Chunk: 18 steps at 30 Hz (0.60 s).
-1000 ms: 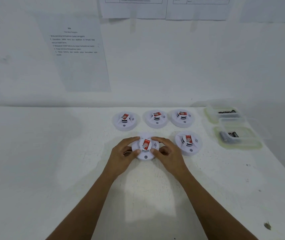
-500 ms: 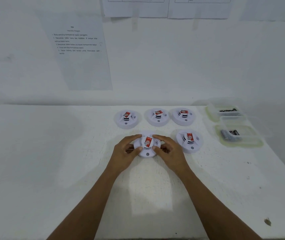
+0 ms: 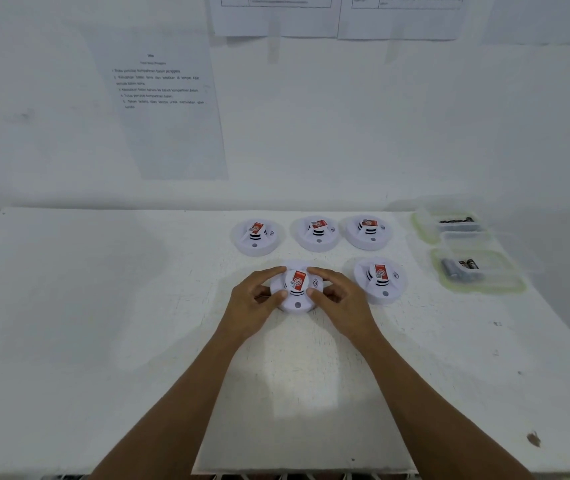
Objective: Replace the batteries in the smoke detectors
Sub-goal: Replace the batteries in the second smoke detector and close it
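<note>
Both hands on it now: left hand (image 3: 254,301) and right hand (image 3: 339,299) curl round the rim of the front smoke detector (image 3: 296,292) on the white counter (image 3: 103,306), apparently the opening step, so next comes a twist or lift to reach its battery.

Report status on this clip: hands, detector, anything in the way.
Left hand and right hand both grip the front detector by its rim. Detector face up, sticker showing. Neighbouring detector close beside the right hand.
</note>
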Tool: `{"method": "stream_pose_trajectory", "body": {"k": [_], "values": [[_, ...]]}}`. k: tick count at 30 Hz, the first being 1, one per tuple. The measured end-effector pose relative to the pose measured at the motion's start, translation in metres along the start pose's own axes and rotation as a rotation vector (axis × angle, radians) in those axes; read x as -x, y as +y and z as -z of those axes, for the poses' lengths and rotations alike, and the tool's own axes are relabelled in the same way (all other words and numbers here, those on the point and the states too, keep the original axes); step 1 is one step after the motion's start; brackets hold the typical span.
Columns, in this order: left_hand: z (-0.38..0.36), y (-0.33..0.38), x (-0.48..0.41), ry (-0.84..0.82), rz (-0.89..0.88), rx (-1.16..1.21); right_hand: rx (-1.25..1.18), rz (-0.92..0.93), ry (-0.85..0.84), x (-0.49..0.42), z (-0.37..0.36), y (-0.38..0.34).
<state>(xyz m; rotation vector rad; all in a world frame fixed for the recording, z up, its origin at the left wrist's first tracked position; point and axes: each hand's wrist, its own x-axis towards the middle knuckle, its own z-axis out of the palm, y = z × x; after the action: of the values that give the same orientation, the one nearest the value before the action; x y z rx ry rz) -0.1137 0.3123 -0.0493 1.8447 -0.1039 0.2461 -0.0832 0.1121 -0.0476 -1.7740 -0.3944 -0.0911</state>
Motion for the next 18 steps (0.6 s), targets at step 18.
{"method": "stream_pose_trajectory", "body": {"k": [18], "values": [[-0.0017,0.0008,-0.001,0.004,-0.009,-0.036,0.031,-0.011,0.004,-0.0003,0.0002,0.0011]]}}
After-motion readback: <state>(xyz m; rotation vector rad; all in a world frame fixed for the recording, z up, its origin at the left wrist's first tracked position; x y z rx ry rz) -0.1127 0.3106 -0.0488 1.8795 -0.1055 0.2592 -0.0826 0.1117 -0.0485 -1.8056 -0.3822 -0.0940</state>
